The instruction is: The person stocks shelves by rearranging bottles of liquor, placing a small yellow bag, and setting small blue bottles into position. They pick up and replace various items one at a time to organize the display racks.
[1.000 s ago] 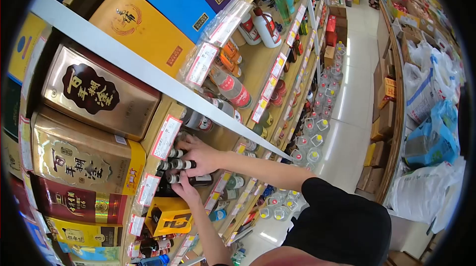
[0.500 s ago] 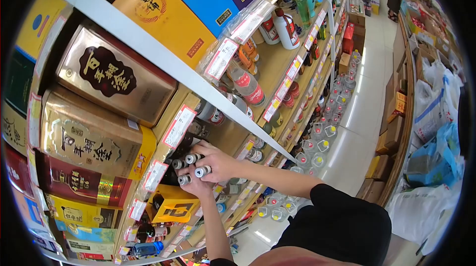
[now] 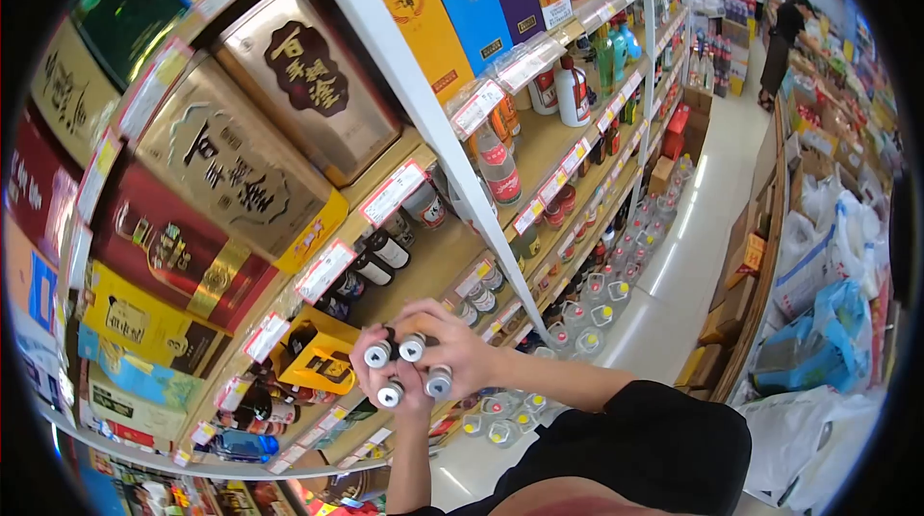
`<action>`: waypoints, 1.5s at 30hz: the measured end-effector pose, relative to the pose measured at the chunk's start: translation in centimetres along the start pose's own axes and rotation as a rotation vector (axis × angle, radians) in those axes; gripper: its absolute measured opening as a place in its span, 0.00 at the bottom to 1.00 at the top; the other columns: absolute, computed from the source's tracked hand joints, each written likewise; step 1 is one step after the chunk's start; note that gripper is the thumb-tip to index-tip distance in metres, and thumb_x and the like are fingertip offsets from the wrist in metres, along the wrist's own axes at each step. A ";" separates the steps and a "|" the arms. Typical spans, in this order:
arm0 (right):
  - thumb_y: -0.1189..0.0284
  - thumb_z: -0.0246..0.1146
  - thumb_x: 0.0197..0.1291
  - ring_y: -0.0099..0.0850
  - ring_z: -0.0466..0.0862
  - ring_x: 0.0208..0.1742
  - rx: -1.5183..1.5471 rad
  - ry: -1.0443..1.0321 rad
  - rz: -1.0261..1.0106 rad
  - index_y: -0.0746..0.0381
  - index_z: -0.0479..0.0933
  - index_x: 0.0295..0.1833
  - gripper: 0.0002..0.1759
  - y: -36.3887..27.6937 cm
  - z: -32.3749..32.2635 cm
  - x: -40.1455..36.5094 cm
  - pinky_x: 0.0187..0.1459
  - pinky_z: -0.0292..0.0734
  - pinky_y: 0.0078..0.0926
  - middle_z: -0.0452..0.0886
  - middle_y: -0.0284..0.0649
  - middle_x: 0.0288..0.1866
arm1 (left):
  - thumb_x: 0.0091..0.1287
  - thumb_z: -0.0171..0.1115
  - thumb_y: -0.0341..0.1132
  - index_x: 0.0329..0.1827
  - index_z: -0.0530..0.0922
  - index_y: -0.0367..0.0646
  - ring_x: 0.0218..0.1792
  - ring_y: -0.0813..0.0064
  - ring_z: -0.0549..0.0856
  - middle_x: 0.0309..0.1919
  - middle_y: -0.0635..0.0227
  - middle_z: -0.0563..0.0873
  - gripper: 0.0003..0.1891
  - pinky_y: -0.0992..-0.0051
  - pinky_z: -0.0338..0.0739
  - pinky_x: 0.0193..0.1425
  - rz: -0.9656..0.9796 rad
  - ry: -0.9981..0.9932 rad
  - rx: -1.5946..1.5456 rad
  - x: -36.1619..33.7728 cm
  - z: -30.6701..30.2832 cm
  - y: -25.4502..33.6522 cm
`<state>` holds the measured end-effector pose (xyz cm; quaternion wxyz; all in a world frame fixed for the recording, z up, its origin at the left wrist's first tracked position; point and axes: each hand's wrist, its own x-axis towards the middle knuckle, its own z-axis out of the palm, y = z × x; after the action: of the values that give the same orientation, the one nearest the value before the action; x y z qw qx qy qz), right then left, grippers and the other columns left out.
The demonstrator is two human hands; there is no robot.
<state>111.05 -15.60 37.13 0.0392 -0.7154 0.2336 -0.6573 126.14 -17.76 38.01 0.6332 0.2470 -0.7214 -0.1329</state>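
Several bottles with silver caps [image 3: 378, 354] are bunched together in my two hands, their round tops facing me. Fingers of my left hand [image 3: 411, 396] are closed around the lower left side of the bunch. My right hand [image 3: 466, 352] wraps it from the right, closed as well. The bottle bodies are mostly hidden behind the hands and caps. Beyond the hands, dark bottles with white labels [image 3: 389, 251] stand on the shelf [image 3: 423, 273]. A yellow carton [image 3: 313, 352] sits on the shelf to the left of my hands.
Boxed liquor such as a gold box [image 3: 226, 169] fills the left shelves. A white shelf post [image 3: 423, 83] slants down past my hands. Clear jugs [image 3: 587, 314] line the floor by the aisle [image 3: 664, 285]. Plastic bags [image 3: 833, 295] lie at right; a person [image 3: 787, 39] stands far off.
My hands have drawn the bottles back out from the shelf towards me, uncovering dark bottles behind. The view has shifted, and the distant person shows more fully.
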 end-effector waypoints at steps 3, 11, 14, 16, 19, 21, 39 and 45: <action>0.67 0.78 0.51 0.61 0.79 0.66 -0.022 -0.016 0.055 0.61 0.87 0.43 0.15 -4.0 0.1 -2.3 0.69 0.73 0.65 0.81 0.50 0.60 | 0.74 0.66 0.38 0.32 0.76 0.37 0.59 0.50 0.84 0.58 0.49 0.83 0.15 0.50 0.79 0.65 -0.077 0.003 -0.036 -3.0 -1.4 3.3; 0.69 0.76 0.53 0.57 0.80 0.64 -0.212 0.022 0.354 0.60 0.82 0.33 0.10 -12.3 1.1 -10.8 0.64 0.74 0.58 0.80 0.52 0.61 | 0.69 0.69 0.33 0.29 0.75 0.41 0.57 0.51 0.84 0.56 0.50 0.83 0.13 0.54 0.79 0.60 -0.199 0.012 -0.260 -12.0 -2.3 6.0; 0.69 0.75 0.54 0.55 0.80 0.64 -0.303 -0.026 0.471 0.60 0.81 0.33 0.09 -14.6 -1.0 -13.8 0.64 0.73 0.57 0.79 0.52 0.61 | 0.68 0.69 0.31 0.29 0.73 0.41 0.56 0.51 0.84 0.55 0.50 0.83 0.13 0.54 0.79 0.61 -0.286 -0.002 -0.365 -15.1 -0.4 6.9; 0.69 0.74 0.54 0.54 0.80 0.63 -0.365 -0.016 0.511 0.59 0.81 0.34 0.09 -15.8 -2.3 -15.0 0.64 0.73 0.57 0.79 0.51 0.60 | 0.71 0.69 0.33 0.30 0.71 0.42 0.56 0.53 0.83 0.54 0.49 0.83 0.15 0.56 0.77 0.63 -0.322 -0.044 -0.423 -16.4 0.8 7.9; 0.69 0.74 0.52 0.54 0.79 0.60 -0.421 0.032 0.603 0.61 0.80 0.34 0.10 -17.9 -5.2 -16.8 0.62 0.73 0.53 0.79 0.51 0.59 | 0.60 0.68 0.23 0.31 0.77 0.40 0.57 0.49 0.85 0.57 0.50 0.83 0.07 0.53 0.79 0.62 -0.326 -0.117 -0.505 -17.5 3.1 9.9; 0.73 0.74 0.52 0.52 0.79 0.58 -0.456 0.058 0.654 0.61 0.79 0.33 0.09 -18.7 -7.0 -18.8 0.58 0.76 0.49 0.79 0.51 0.59 | 0.57 0.69 0.21 0.33 0.81 0.38 0.56 0.49 0.85 0.57 0.49 0.84 0.05 0.53 0.79 0.63 -0.340 -0.162 -0.523 -18.8 5.2 10.8; 0.74 0.69 0.60 0.36 0.81 0.52 -0.271 0.536 0.848 0.69 0.76 0.32 0.11 -19.6 -40.2 -27.9 0.50 0.80 0.37 0.76 0.46 0.58 | 0.69 0.70 0.37 0.34 0.80 0.44 0.56 0.54 0.83 0.59 0.55 0.81 0.10 0.59 0.78 0.60 -0.201 -0.573 -0.635 -20.9 38.1 25.7; 0.73 0.71 0.58 0.39 0.81 0.50 -0.300 0.509 0.944 0.67 0.78 0.32 0.10 -21.0 -54.1 -27.4 0.47 0.78 0.36 0.77 0.47 0.56 | 0.69 0.66 0.27 0.31 0.76 0.42 0.51 0.60 0.83 0.56 0.55 0.81 0.08 0.61 0.78 0.58 -0.245 -0.584 -0.707 -21.6 50.5 31.5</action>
<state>64.35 27.24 26.71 0.1692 -0.3496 0.6218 -0.6801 72.39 13.97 27.39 0.4288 0.0518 -0.7453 -0.5079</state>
